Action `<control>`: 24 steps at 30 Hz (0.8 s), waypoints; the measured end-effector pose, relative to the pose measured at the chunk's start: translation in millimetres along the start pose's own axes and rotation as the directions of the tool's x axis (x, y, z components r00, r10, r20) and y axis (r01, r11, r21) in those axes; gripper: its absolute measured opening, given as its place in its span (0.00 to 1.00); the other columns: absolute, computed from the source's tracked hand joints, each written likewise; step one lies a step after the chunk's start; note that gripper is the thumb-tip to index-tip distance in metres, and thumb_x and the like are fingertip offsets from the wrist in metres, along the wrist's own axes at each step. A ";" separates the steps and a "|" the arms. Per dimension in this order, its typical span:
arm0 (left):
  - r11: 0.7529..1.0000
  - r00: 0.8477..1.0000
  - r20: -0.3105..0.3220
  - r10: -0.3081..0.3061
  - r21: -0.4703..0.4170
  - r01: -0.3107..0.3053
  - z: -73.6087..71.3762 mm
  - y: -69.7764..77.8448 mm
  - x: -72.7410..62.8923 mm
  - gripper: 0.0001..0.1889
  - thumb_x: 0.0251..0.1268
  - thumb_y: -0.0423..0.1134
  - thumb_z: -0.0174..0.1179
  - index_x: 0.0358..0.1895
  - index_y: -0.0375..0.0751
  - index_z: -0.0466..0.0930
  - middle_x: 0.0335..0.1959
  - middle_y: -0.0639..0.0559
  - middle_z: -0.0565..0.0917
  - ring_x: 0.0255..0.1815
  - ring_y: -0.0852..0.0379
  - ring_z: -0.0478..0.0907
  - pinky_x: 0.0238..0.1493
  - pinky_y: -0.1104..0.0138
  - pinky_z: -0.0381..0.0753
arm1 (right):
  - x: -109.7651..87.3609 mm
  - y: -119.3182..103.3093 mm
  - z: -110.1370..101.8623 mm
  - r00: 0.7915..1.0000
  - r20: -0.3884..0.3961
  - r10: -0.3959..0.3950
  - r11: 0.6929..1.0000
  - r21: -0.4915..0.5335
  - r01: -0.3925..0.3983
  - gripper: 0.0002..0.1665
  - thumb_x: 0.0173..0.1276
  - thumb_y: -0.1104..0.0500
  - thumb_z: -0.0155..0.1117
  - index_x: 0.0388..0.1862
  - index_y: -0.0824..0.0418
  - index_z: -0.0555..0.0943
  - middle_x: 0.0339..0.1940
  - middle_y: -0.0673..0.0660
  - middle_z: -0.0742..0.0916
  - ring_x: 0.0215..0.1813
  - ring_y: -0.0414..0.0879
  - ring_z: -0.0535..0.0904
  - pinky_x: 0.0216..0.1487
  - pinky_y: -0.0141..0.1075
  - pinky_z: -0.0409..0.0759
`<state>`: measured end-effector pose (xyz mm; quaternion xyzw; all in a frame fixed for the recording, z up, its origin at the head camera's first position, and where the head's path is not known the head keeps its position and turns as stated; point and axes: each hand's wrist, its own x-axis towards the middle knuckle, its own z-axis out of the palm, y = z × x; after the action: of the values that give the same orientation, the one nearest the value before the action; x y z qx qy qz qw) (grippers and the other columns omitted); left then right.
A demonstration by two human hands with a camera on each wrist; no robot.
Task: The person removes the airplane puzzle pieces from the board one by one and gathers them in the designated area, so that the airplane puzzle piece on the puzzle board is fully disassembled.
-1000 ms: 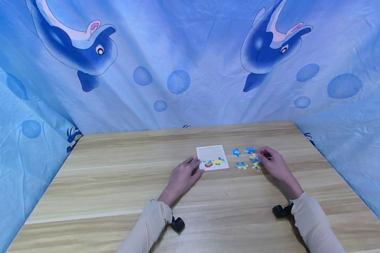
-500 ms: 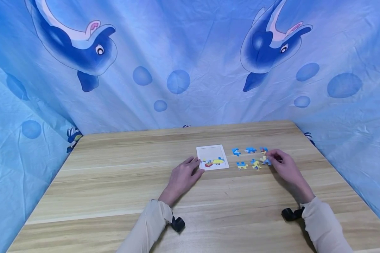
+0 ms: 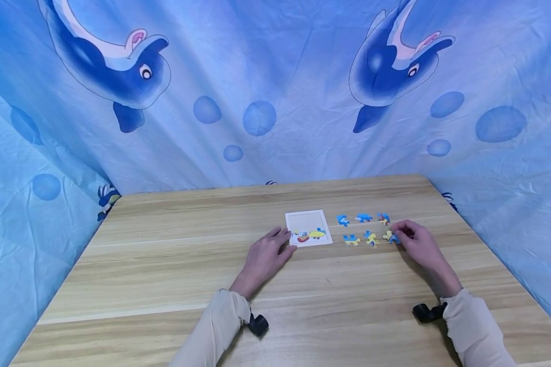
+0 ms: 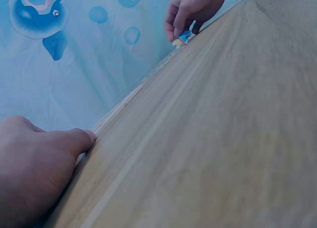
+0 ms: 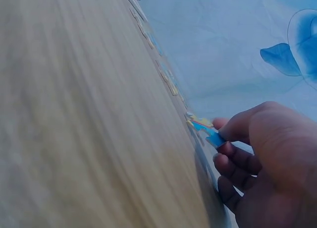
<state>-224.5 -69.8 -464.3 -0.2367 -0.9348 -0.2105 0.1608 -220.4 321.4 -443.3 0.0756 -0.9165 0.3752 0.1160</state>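
My right hand (image 3: pixel 420 245) pinches a blue and yellow jigsaw piece (image 3: pixel 392 237) between thumb and fingers. In the right wrist view this piece (image 5: pixel 214 139) tilts, its yellow end close to the tabletop and its blue end in the fingertips. Other jigsaw pieces (image 3: pixel 372 238) lie in two short rows to its left. A white-rimmed puzzle tray (image 3: pixel 327 224) lies between the hands, with some pieces showing a yellow and red picture (image 3: pixel 309 235) along its near side. My left hand (image 3: pixel 267 257) rests at the tray's left edge, fingers relaxed, thumb by the near left corner.
The wooden table (image 3: pixel 165 275) reaches back to a blue curtain (image 3: pixel 294 153) printed with dolphins and bubbles. A black wrist camera (image 3: pixel 258 326) sits at the left cuff, another black camera (image 3: pixel 423 313) at the right.
My right hand has moved right, spreading overlapping pieces apart; a blue and red piece now lies at the back row's right end. The left hand and tray have stayed put.
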 end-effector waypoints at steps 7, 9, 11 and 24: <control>1.000 1.000 -0.001 -0.001 -0.002 0.001 -0.3 0.2 -0.3 0.23 0.68 0.55 0.56 0.59 0.46 0.80 0.60 0.50 0.79 0.63 0.50 0.74 0.54 0.53 0.78 | 0.6 3.4 2.6 0.999 -0.001 -0.033 0.998 -0.059 0.033 0.08 0.71 0.69 0.53 0.43 0.68 0.79 0.39 0.62 0.82 0.38 0.48 0.74 0.35 0.30 0.71; 1.000 1.000 -0.001 -0.001 -0.003 0.001 -0.2 0.1 -0.3 0.23 0.68 0.55 0.56 0.59 0.46 0.80 0.60 0.50 0.79 0.63 0.50 0.74 0.54 0.53 0.78 | 1.0 4.6 3.3 0.999 0.001 -0.051 0.996 -0.067 0.051 0.08 0.71 0.70 0.53 0.43 0.69 0.79 0.38 0.62 0.82 0.38 0.48 0.73 0.35 0.31 0.71; 1.000 1.000 -0.002 0.000 -0.004 0.000 0.1 -0.1 -0.1 0.23 0.68 0.55 0.56 0.59 0.45 0.80 0.60 0.49 0.79 0.63 0.50 0.74 0.53 0.53 0.79 | 1.6 5.8 4.2 0.998 0.002 -0.068 0.995 -0.071 0.068 0.07 0.70 0.71 0.54 0.42 0.69 0.79 0.38 0.62 0.82 0.37 0.47 0.73 0.35 0.31 0.70; 1.000 1.000 -0.011 0.012 0.008 -0.012 0.2 -0.1 0.8 0.23 0.67 0.54 0.57 0.58 0.45 0.80 0.59 0.49 0.80 0.62 0.49 0.75 0.52 0.53 0.79 | 4.3 10.8 9.0 0.988 -0.018 -0.150 0.984 -0.096 0.148 0.07 0.68 0.73 0.56 0.41 0.68 0.81 0.34 0.59 0.82 0.36 0.46 0.71 0.35 0.31 0.68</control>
<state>-225.3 -69.5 -464.2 -0.2407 -0.9333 -0.2070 0.1680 -228.4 322.4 -455.7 0.1337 -0.9235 0.3226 0.1587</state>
